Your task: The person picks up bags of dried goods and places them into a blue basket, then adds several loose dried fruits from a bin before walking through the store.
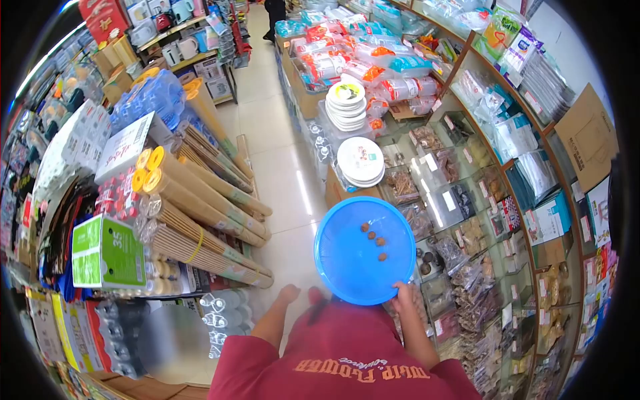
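Note:
A round blue plastic basin is held out in front of the body, with several small brown round items lying inside it. My right hand grips the basin's near right rim, the thumb over the edge. Away from the basin, my left hand hangs low over the floor at the left, its fingers curled; whether anything is inside it is too small to tell. Beyond the basin's far rim stands a stack of white plates.
Rolled mats and long sticks lean at the left, beside a green box. Divided glass bins of dried goods line the right. A tiled aisle runs ahead, with another person's dark-clothed leg at its far end.

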A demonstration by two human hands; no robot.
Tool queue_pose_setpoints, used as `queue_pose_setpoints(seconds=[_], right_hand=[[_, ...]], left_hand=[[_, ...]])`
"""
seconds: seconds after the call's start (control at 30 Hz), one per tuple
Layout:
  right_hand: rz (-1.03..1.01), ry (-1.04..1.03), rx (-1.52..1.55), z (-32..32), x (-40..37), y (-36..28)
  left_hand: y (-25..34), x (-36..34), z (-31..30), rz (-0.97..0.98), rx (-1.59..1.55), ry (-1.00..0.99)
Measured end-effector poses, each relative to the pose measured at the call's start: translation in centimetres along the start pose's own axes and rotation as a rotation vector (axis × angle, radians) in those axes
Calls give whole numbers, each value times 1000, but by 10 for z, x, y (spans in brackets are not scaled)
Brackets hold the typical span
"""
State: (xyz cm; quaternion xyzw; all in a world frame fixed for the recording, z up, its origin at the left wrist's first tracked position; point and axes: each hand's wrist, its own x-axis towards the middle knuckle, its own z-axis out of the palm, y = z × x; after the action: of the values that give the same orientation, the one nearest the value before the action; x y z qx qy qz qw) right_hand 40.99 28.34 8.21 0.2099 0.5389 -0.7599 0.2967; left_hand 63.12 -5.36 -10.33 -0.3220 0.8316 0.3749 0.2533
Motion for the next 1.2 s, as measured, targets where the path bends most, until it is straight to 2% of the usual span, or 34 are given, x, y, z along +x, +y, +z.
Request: queue_pose_setpoints(seconds=[0.13,0.2,0.33,0.43,0.5,0.6,0.67,0.73,0.77,0.8,0.83,0.87,0.9,0.93,1.0,1.03,1.07,1.1,1.13,1.2], right_hand=[[69,-12,94,39,29,-8],[-2,108,146,70,37,-15],[-97,175,132,127,69,-21],[-149,182,51,158,99,-22],[-91,-19,-94,151,147,-11],[-63,-52,-137,201,157,-49],[-58,-69,-129,218,168,-63],[-1,-42,34,237,173,-81],[-7,-27,46,242,178,-89],[-35,-10,21,245,179,-94],[-61,19,1,243,176,-94],[-70,65,31,242,173,-88],[-91,128,-88,243,176,-82],[-109,191,-207,242,180,-80],[-149,251,-164,233,178,-76],[-174,267,-149,228,176,-70],[-267,312,-46,222,176,-59],[-270,359,-17,216,169,-55],[-260,407,95,213,160,-55],[-251,464,246,199,147,-44]], left_hand=[[-24,2,10,28,-79,8],[-32,-7,12,19,-74,2],[-69,-9,22,127,47,-253],[-72,-12,-24,93,76,-205],[-65,-16,-71,72,94,-169],[-34,-5,-151,59,113,-114],[8,14,-208,63,117,-88],[45,27,-251,79,116,-61],[-6,85,-231,90,129,-72],[-68,134,-225,319,606,99],[-80,169,-222,349,629,71],[-83,198,-223,137,68,197],[-78,226,-225,-91,-491,300],[-71,252,-226,-58,-463,263],[-56,289,-225,-53,-303,98],[-26,283,-227,-28,-271,64],[3,272,-235,66,5,30],[34,264,-250,166,282,0],[55,260,-259,200,318,-31],[87,265,-273,176,164,-114]])
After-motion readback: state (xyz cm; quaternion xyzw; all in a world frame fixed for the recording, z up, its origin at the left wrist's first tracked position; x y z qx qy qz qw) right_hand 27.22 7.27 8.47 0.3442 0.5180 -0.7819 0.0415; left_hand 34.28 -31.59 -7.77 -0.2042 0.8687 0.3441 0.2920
